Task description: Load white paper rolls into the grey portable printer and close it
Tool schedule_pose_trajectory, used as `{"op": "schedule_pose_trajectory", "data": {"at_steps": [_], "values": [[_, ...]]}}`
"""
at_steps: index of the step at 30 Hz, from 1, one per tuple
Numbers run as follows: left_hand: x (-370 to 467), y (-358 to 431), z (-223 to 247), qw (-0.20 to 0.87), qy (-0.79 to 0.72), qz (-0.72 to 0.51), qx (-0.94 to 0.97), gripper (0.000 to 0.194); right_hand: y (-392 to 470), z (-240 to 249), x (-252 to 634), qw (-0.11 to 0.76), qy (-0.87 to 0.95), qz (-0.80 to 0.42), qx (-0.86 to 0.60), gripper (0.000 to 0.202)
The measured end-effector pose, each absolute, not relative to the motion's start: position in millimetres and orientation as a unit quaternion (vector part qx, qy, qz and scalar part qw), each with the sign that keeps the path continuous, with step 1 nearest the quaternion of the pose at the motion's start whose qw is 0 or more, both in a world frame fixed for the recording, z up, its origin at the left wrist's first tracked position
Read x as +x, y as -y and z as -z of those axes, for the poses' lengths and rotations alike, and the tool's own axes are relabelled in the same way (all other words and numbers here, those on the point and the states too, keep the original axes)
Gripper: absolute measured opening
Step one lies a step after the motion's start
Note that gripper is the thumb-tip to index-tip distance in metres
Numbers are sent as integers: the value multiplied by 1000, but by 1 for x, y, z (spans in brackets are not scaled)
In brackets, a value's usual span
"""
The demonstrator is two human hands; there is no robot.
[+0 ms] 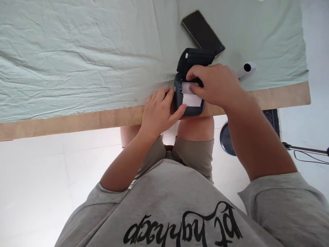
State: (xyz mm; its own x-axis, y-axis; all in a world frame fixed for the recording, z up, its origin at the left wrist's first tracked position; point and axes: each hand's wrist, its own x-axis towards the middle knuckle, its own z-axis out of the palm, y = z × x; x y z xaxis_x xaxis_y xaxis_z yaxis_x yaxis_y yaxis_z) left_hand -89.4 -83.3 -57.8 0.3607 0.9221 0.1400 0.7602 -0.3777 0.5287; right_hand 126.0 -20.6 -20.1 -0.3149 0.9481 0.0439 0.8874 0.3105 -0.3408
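Observation:
A small dark portable printer [192, 110] sits at the table's front edge with its lid [196, 56] raised. White paper from a paper roll [192, 99] lies inside its compartment. My right hand [218, 84] reaches over from the right, thumb and forefinger bent at the paper; its other fingers are partly hidden. Against the printer's left side rests my left hand [160, 108], its thumb on the front rim and its fingers along the side, steadying the body.
A black phone [203, 31] lies behind the printer, close to the raised lid. Right of my right hand is a white roll with a dark core [250, 71]. A wrinkled pale green cloth [89, 51] covers the table up to its wooden edge [77, 120].

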Motion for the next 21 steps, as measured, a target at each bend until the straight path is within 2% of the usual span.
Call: {"op": "schedule_pose_trajectory", "data": {"at_steps": [3,7,12,14,16,17,19,21], "values": [[-90,84,58,191,-523,-211,803,64,8,26,127,93,795,-182,-571,34],[-92,84,58,192,-513,-213,809,70,-4,13,122,41,769,-256,-584,29],[-94,85,58,192,-501,-225,813,92,18,-23,130,61,850,-172,-494,27],[-94,85,58,192,-502,-226,812,91,36,-18,145,172,804,-199,-533,34],[-94,85,58,194,-502,-225,813,89,50,6,162,376,693,-286,-545,41],[-94,85,59,195,-501,-224,813,89,54,23,170,445,634,-332,-538,41],[-95,85,59,196,-499,-222,814,89,59,60,182,515,545,-363,-553,45],[-95,85,59,194,-498,-223,816,89,60,86,185,543,528,-315,-571,43]]}}
